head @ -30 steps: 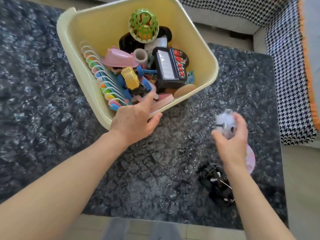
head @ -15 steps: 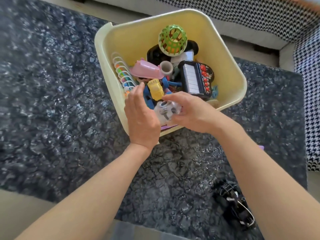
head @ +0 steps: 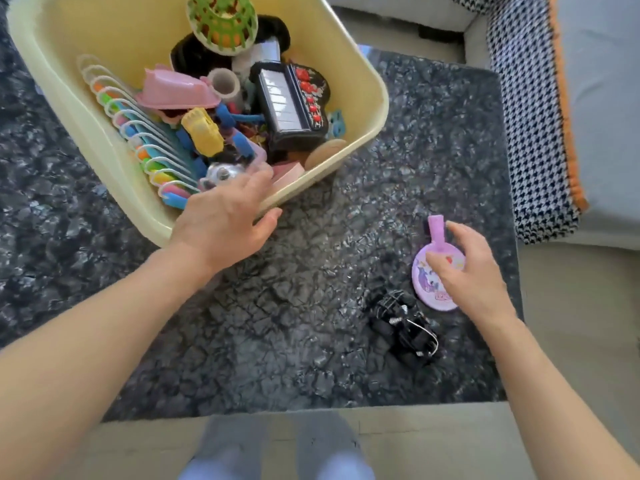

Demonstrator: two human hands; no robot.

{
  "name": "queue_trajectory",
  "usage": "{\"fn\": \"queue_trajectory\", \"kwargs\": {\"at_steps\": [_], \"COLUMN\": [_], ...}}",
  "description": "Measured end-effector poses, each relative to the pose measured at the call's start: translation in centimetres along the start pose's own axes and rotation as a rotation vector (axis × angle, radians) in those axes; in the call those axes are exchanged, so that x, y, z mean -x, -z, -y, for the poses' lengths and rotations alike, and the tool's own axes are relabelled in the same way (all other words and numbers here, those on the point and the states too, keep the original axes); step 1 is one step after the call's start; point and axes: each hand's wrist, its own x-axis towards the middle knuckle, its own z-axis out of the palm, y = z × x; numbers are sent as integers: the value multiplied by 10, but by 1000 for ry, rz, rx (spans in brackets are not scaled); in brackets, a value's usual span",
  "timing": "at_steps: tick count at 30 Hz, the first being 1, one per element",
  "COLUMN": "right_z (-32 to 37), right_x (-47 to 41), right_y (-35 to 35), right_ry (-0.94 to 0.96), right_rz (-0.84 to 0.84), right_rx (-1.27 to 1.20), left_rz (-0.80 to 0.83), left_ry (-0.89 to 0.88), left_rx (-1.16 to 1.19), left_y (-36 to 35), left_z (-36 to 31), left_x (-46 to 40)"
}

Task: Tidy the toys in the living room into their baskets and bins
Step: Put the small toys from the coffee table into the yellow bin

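A pale yellow bin [head: 104, 26] stands on the dark rug, filled with several toys, among them a black toy piano [head: 289, 109] and a green lattice ball [head: 221, 19]. A small clear silvery toy [head: 220, 174] lies at the bin's near edge. My left hand [head: 225, 220] rests on the near rim, fingers inside by that toy, thumb outside. My right hand [head: 472, 271] hovers with spread fingers over a purple round paddle toy [head: 429, 287] on the rug, fingertips touching it. A black toy car [head: 403, 325] lies just left of that hand.
The dark mottled rug [head: 277, 323] spreads under everything, its front edge near my feet. A sofa with a black-and-white houndstooth throw [head: 533, 116] borders the right side. Pale floor [head: 571, 341] shows beyond the rug's right and front edges.
My right hand carried the clear toy to the bin, let it go there, and moved back right over the purple paddle. My left hand stayed at the bin's rim.
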Motion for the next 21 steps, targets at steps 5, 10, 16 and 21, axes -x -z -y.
{"fn": "queue_trajectory", "kwargs": {"at_steps": [5,10,16,21], "right_z": [-44,-67,-69,-69], "right_x": [46,75,79,78], "right_y": [-14,-50,-69,-74], "right_ry": [-123,-144,-187,-197], "right_rz": [242,357,196,116], "right_rx": [-53,355,477,521], "left_rz": [47,56,83,40], "left_ry": [-70,-123,-169,-281], "left_rx": [-132,-195,-198,-106], "left_y": [-4,-2,-2,2], "left_z": [1,-3,1,7], "left_x": [-1,2,12,32]}}
